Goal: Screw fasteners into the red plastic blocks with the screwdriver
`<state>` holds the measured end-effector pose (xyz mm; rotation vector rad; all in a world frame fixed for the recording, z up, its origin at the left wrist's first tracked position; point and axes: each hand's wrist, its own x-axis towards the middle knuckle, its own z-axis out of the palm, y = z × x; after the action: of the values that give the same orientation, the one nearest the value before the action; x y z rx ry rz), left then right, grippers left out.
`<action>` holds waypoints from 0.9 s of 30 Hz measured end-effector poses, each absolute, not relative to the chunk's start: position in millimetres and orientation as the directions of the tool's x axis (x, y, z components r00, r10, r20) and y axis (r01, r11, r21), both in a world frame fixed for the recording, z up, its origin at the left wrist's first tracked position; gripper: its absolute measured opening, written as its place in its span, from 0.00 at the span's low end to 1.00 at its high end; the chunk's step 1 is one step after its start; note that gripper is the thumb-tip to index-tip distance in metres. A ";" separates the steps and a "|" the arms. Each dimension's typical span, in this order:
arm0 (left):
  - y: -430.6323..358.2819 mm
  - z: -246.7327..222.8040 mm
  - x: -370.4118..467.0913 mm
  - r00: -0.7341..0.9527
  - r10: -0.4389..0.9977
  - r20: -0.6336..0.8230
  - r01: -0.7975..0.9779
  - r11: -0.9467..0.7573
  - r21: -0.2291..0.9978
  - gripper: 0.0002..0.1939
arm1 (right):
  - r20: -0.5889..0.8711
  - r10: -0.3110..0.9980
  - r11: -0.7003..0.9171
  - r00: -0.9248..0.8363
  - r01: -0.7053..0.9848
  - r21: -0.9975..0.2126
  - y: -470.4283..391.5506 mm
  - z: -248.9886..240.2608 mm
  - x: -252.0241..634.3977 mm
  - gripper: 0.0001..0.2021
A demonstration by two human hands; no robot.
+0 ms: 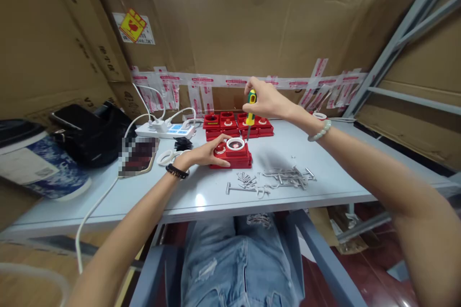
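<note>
I saw glossy red plastic on the housing [231, 155], bright bare metal on the loose screws [246, 180], a smooth, faintly shiny pale worktop [201, 196], and matt, creased brown cardboard [252, 29] behind.

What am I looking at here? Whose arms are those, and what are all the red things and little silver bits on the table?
The picture comes from a camera worn on a person's head, so you see their own two arms reaching out, and their jeans below the table edge. The left hand presses on a red plastic box with a white ring on top, holding it steady. The right hand has its grip around a yellow and green screwdriver, which stands upright with its tip down at the box. Behind it sit more red boxes in a row. The silver bits are screws and metal pieces lying loose. On the left are a white power strip and a black bag. Cardboard stands behind.
</note>
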<state>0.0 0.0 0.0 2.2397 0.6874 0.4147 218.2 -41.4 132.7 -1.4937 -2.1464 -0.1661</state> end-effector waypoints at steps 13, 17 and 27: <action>-0.1 -2.3 0.1 0.803 0.588 0.103 0.350 -0.603 0.717 0.36 | 0.436 0.859 0.440 -0.270 0.824 -0.358 -88.7 122.9 217.1 0.09; -1.0 -2.9 -0.1 0.797 0.593 0.114 0.352 -0.610 0.709 0.37 | 0.348 0.884 0.429 -0.312 0.835 -0.343 -94.5 103.1 213.2 0.10; -0.6 -2.7 -0.8 0.796 0.597 0.100 0.357 -0.597 0.718 0.38 | 0.504 0.829 0.458 -0.242 0.810 -0.365 -94.4 108.5 219.6 0.09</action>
<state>-0.8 -0.6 -2.7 2.2662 0.7012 0.4327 219.6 -94.4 108.5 -1.3616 -2.0614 0.0379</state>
